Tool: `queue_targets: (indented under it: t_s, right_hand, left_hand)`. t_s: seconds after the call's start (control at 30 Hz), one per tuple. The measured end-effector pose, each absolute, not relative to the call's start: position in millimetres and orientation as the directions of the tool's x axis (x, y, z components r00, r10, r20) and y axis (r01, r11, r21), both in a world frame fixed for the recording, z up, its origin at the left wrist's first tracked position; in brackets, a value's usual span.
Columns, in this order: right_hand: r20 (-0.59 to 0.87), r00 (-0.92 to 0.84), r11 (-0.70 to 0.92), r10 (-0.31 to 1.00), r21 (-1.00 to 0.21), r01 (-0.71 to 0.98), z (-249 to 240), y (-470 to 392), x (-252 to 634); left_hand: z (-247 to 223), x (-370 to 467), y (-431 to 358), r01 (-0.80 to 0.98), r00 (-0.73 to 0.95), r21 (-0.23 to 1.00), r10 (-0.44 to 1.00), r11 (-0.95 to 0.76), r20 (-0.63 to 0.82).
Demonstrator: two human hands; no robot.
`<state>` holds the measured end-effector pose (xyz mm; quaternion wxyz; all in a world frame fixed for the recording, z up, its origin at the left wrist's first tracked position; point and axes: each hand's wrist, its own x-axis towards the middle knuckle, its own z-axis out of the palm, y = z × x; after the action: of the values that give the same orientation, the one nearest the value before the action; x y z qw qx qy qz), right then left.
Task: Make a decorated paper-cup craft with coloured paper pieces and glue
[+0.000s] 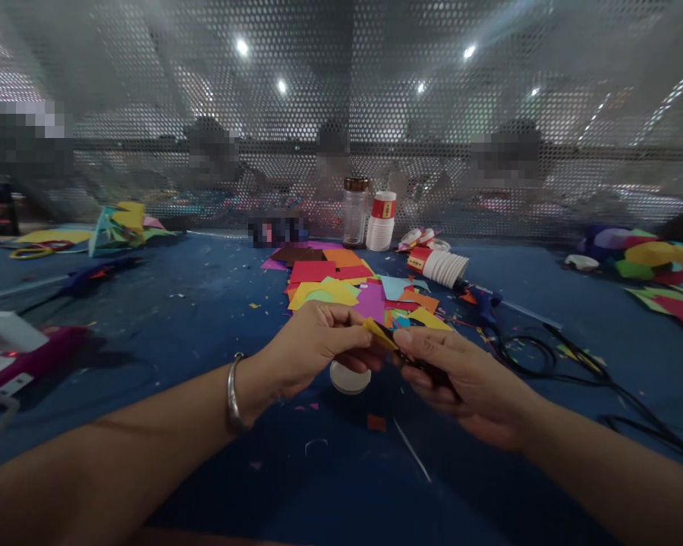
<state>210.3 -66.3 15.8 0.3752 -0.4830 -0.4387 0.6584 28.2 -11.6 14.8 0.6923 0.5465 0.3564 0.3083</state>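
Head view: the left hand (324, 337) has its thumb and fingers closed in a pinch on a small yellow paper piece (380, 334), held up above the table (205, 455). The right hand (461, 368) is wrapped around a dark object (435, 373), mostly hidden by its fingers; what it is cannot be told. The thumb of that hand lies at the yellow piece's right end, and the two hands are close together without much gap. A silver bracelet (235, 394) circles the left wrist.

Just below the left fingers, a round white disc (350, 378) lies on the blue table. Nearer the person are an orange-brown paper scrap (376, 422) and a thin white strip (413, 450). Beyond the hands spreads a pile of coloured paper (314, 271) in red, yellow, purple, orange and green. Behind it stand a clear jar (355, 216) with a brown lid and an upright stack of paper cups (381, 227); a second stack of cups (441, 267) lies on its side to the right. Beside that is a blue glue gun (483, 303) with a black cable (527, 368). At the left lie another glue gun (94, 277) and a magenta device (42, 360). A perforated panel (296, 114) rises behind the table, with blurred people and bright lights showing on it.
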Motion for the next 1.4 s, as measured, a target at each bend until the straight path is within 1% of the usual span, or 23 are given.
queue_targets:
  t_s: [0.2, 0.5, 0.77, 0.93, 1.03, 1.1, 1.17, 1.27, 1.33, 1.4]
  right_hand:
    - [-0.308, -0.233, -0.331, 0.922, -0.942, -0.062, 16.7, -67.4, 208.5]
    - [-0.298, -0.235, -0.321, 0.925, -0.945, -0.068, 15.4, -67.2, 207.2]
    - [-0.294, -0.232, -0.319, 0.927, -0.945, -0.077, 15.9, -67.9, 206.4]
    - [-0.288, -0.216, -0.308, 0.933, -0.95, -0.062, 15.2, -68.0, 207.4]
    - [-0.238, -0.188, -0.256, 0.953, -0.964, -0.075, 16.5, -67.3, 208.4]
    - [-0.178, -0.149, -0.19, 0.973, -0.979, -0.07, 17.2, -66.2, 209.3]
    - [-0.101, -0.094, -0.103, 0.99, -0.994, -0.018, 16.8, -64.4, 210.5]
    - [0.045, -0.015, 0.047, 0.999, -0.981, 0.186, 13.9, -61.0, 212.2]
    - [0.1, -0.029, 0.104, 0.995, -0.944, 0.313, 11.6, -59.5, 212.4]
    - [0.118, -0.085, 0.141, 0.989, -0.921, 0.362, 10.3, -59.4, 211.6]
  left_hand:
    - [13.1, 28.8, -10.7, -0.052, 0.559, 0.975, 0.815, 0.215, -0.15]
    - [13.5, 29.7, -10.7, -0.016, 0.575, 0.976, 0.801, 0.216, -0.168]
    - [14.5, 31.5, -11.0, -0.005, 0.548, 0.975, 0.816, 0.222, -0.183]
    - [13.9, 33.0, -12.1, 0.034, 0.552, 0.983, 0.817, 0.18, -0.169]
    - [13.9, 33.2, -10.7, 0.032, 0.521, 0.986, 0.839, 0.165, -0.157]
    - [14.1, 32.1, -8.7, 0.011, 0.486, 0.986, 0.861, 0.165, -0.15]
    - [14.3, 30.7, -7.0, -0.001, 0.458, 0.985, 0.876, 0.171, -0.152]
    - [14.0, 30.0, -6.9, -0.005, 0.455, 0.986, 0.878, 0.168, -0.147]
    - [13.7, 31.0, -8.3, -0.007, 0.467, 0.988, 0.874, 0.155, -0.134]
    - [13.8, 32.6, -9.8, -0.008, 0.465, 0.99, 0.876, 0.144, -0.124]
